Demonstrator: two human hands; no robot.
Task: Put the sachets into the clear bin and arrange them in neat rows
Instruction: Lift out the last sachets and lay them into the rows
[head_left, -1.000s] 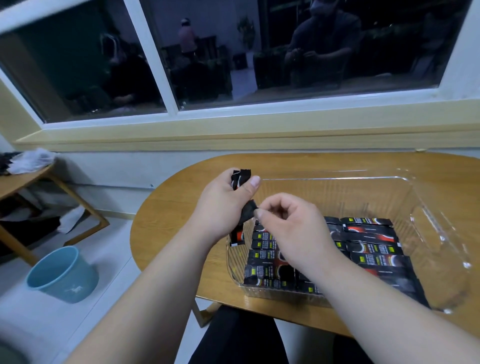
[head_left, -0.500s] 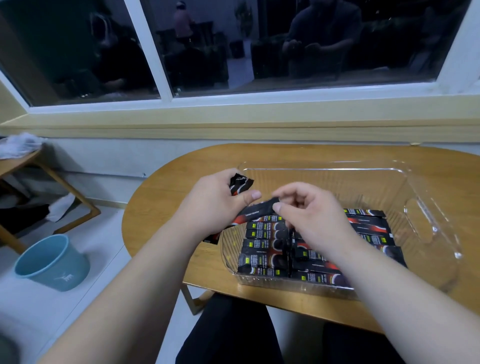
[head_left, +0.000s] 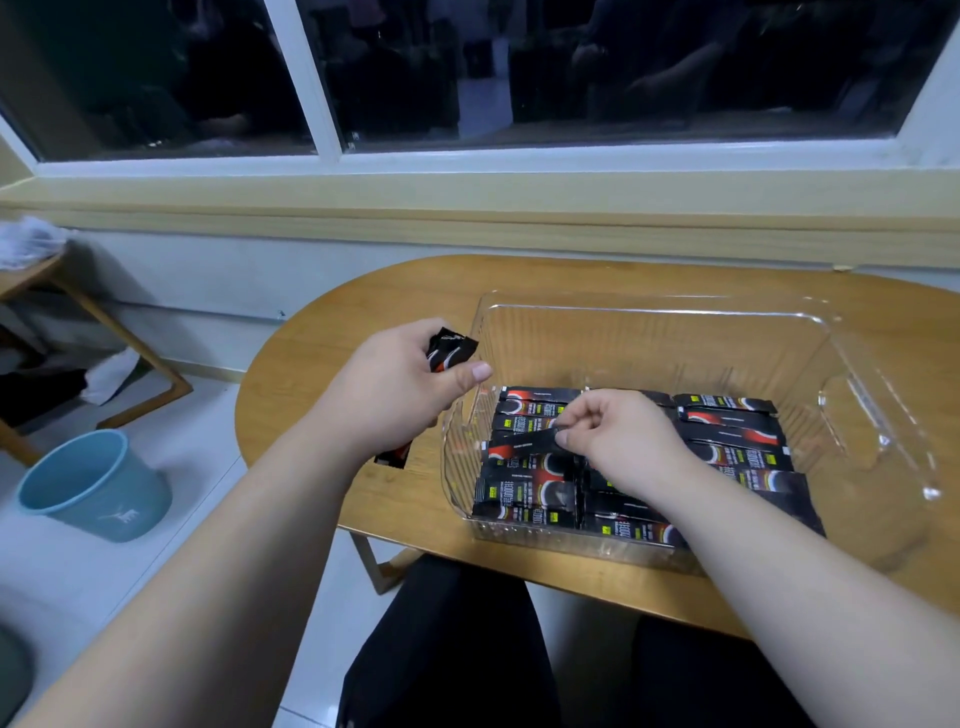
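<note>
A clear plastic bin (head_left: 857, 374) stands on the wooden table, its floor partly covered with black and red sachets (head_left: 727, 431) laid in rows. My left hand (head_left: 395, 389) hovers just left of the bin and grips a small bunch of sachets (head_left: 449, 351), whose ends stick out above and below my fist. My right hand (head_left: 618, 441) is inside the bin and pinches one sachet (head_left: 519, 447) by its right end, holding it low over the left row.
The rounded wooden table (head_left: 322, 374) ends close to my lap. A blue bucket (head_left: 93, 488) stands on the floor to the left, by a second wooden table (head_left: 31, 275). A window sill (head_left: 467, 208) runs behind the table.
My right hand has drawn a sachet away from the bunch in my left hand and lowered it into the bin, over the left row. The view has tilted downward.
</note>
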